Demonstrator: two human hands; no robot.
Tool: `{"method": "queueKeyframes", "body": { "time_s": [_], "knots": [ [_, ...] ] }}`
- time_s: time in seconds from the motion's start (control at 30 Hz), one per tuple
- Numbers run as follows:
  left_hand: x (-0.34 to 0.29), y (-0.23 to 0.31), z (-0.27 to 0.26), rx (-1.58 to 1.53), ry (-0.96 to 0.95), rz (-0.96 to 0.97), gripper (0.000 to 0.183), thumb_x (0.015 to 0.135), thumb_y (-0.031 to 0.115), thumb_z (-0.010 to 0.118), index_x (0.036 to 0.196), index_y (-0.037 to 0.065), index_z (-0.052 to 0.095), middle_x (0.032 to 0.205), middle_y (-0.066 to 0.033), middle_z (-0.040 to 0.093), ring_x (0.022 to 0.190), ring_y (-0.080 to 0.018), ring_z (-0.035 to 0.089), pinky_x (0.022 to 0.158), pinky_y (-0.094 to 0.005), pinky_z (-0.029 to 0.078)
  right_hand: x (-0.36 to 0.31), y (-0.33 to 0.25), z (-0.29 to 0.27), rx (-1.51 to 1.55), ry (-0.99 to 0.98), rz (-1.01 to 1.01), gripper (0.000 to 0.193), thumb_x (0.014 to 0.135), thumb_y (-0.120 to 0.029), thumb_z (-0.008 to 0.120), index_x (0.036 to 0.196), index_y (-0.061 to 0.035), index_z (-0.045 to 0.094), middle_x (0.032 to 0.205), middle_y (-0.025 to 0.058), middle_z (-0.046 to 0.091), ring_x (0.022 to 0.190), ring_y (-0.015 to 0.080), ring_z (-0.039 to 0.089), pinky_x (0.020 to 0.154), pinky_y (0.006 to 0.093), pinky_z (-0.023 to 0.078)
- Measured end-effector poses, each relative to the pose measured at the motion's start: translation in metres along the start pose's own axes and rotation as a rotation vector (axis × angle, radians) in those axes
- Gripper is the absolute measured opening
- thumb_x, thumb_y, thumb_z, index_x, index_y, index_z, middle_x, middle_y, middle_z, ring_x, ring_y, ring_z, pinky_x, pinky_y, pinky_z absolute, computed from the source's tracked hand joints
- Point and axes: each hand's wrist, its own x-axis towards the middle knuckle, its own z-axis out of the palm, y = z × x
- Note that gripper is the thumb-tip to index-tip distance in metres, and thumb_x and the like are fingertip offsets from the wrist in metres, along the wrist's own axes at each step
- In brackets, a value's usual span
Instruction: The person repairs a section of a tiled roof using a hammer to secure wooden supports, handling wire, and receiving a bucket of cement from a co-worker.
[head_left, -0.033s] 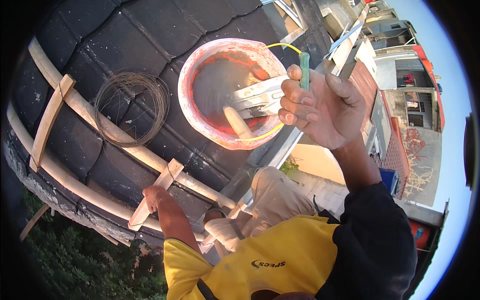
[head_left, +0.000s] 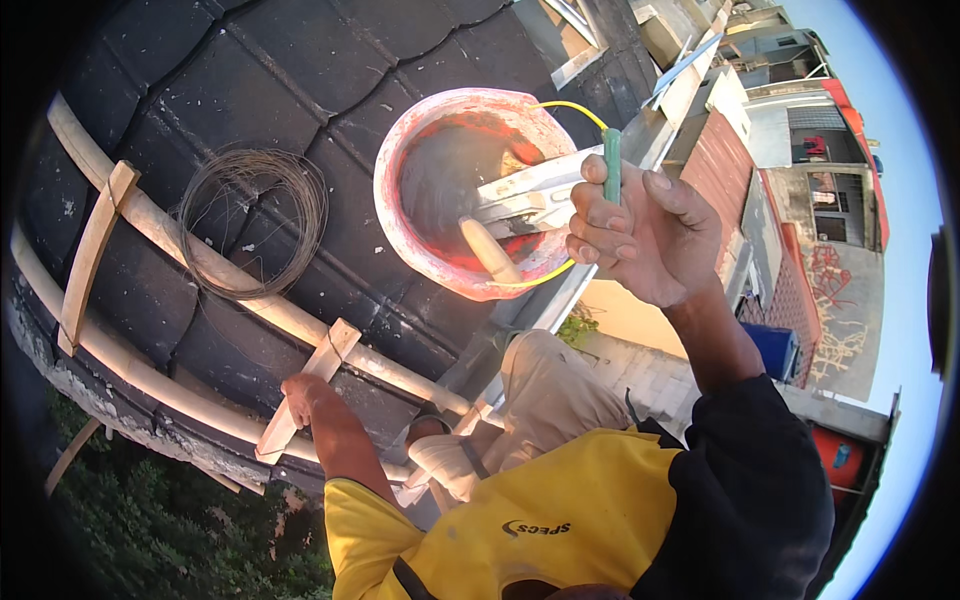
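Note:
My right hand [head_left: 650, 225] is curled round the green grip of a bucket handle [head_left: 612, 165], with the thumb standing apart. From its yellow wire hangs a red bucket [head_left: 388, 190] with a whitish, crusted rim. Grey wet mortar [head_left: 435, 180] lies inside it. White, mortar-smeared tools [head_left: 540, 185] and a wooden handle [head_left: 490, 250] stick out of the bucket. To the lower left, my left hand [head_left: 310, 398] is closed round a flat wooden rung [head_left: 330, 355] of a ladder with round pole rails [head_left: 235, 270]. Part of its fingers is hidden behind the rung.
A coil of thin wire [head_left: 318, 215] lies on the dark tiled roof [head_left: 300, 60] beside the ladder rail. Below the roof's edge are green plants [head_left: 150, 510]. Houses and a rusty metal roof [head_left: 720, 190] stand to the right. My bent knee [head_left: 555, 375] is near the ladder.
The bucket and my right hand have shifted slightly right and down in view. The wire coil appears a little farther left. My left hand stays on the rung.

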Motion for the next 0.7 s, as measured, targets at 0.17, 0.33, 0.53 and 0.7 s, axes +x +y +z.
{"method": "queueKeyframes", "body": {
  "time_s": [0.17, 0.33, 0.53, 0.7],
  "knots": [
    [0.020, -0.006, -0.004, 0.484, -0.324, 0.361, 0.082, 0.086, 0.036, 0.059, 0.144, -0.008, 0.021, 0.146, -0.0285, 0.036, 0.133, -0.0468, 0.042, 0.106, -0.0519, 0.042, -0.105, 0.008, -0.109, -0.264, 0.485, 0.050, 0.025, 0.096, -0.029, 0.058, 0.110, -0.0086, 0.051, 0.073, -0.0021, 0.042, 0.055, 0.0058, 0.037, 0.054, 0.0247, 0.037],
    [0.064, -0.023, -0.024, 0.040, -0.463, 0.264, 0.094, 0.088, 0.057, 0.054, 0.152, -0.002, 0.018, 0.156, -0.0220, 0.026, 0.138, -0.0424, 0.037, 0.112, -0.0525, 0.033, -0.152, 0.012, -0.210, -0.358, 0.820, 0.214, 0.016, 0.092, -0.020, 0.069, 0.093, -0.0111, 0.055, 0.073, -0.0047, 0.049, 0.055, 0.0059, 0.037, 0.049, 0.0250, 0.031],
    [0.129, -0.041, -0.018, 0.155, -0.420, 0.494, 0.100, 0.088, 0.073, 0.051, 0.156, 0.006, 0.023, 0.160, -0.0193, 0.026, 0.142, -0.0434, 0.031, 0.113, -0.0618, 0.027, -0.201, 0.055, -0.367, -0.770, 0.956, 0.459, 0.031, 0.090, -0.029, 0.072, 0.107, -0.0039, 0.066, 0.084, 0.0032, 0.062, 0.073, 0.0132, 0.057, 0.063, 0.0283, 0.046],
    [0.034, -0.050, -0.006, 0.210, -0.411, 0.491, 0.104, 0.084, 0.080, 0.050, 0.156, 0.009, 0.025, 0.160, -0.0199, 0.026, 0.143, -0.0441, 0.029, 0.113, -0.0599, 0.027, -0.237, 0.063, -0.447, -0.881, 0.961, 0.632, 0.033, 0.090, -0.032, 0.071, 0.107, -0.0037, 0.071, 0.088, 0.0056, 0.067, 0.079, 0.0162, 0.061, 0.074, 0.0345, 0.050]
  ]
}}
